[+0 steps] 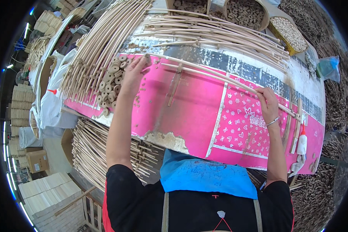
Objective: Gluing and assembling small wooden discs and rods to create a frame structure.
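Observation:
A long pale wooden rod [205, 69] slants across the pink-covered table, from near my left hand to beyond my right hand. My right hand [267, 104] is closed around it toward its right part. My left hand [136, 69] pinches a small brown wooden ring [147, 58] at the rod's left end; I cannot tell whether the ring is on the rod. Just below lies a second rod [193, 71], close alongside. Beside my left wrist is a pile of flat wooden rings [111, 86], each with a centre hole.
Bundles of rods lie at the far left [104, 38] and far side [220, 33]. Containers of rings [243, 15] and pale pieces [289, 33] stand at the back. A red-tipped white squeeze bottle [302, 142] is at the right. Wooden strips [175, 85] lie on the pink cover [197, 112].

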`<control>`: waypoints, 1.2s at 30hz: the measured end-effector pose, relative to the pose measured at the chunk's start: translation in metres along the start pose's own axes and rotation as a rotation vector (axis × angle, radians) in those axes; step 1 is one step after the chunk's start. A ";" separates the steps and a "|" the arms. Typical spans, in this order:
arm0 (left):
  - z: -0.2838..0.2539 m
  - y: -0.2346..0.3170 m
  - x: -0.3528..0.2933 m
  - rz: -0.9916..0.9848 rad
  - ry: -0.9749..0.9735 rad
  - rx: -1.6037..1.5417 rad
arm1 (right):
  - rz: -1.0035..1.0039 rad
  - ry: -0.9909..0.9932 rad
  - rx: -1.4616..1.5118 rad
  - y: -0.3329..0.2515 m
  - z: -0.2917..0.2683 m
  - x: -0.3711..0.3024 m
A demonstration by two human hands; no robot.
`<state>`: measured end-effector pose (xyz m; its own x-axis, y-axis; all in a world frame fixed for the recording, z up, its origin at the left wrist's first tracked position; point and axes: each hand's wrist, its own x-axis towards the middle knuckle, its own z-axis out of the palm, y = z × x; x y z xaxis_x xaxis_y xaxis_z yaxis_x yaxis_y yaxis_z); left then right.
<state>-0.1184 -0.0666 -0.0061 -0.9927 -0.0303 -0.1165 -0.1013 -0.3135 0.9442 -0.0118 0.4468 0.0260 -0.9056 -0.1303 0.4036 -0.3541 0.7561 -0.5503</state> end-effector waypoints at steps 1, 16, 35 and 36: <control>0.003 -0.004 -0.008 -0.014 -0.032 -0.064 | -0.012 0.001 -0.004 -0.002 0.001 -0.003; 0.030 -0.009 -0.069 -0.070 -0.004 -0.018 | -0.078 0.036 0.051 -0.032 -0.004 -0.035; 0.052 -0.024 -0.076 -0.107 0.033 0.020 | -0.015 -0.006 -0.114 -0.029 -0.003 -0.029; 0.052 -0.024 -0.075 -0.111 0.030 0.023 | -0.027 0.002 -0.085 -0.028 -0.003 -0.028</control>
<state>-0.0445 -0.0069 -0.0043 -0.9731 -0.0253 -0.2292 -0.2118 -0.2947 0.9318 0.0242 0.4310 0.0320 -0.8955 -0.1506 0.4187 -0.3574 0.8041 -0.4751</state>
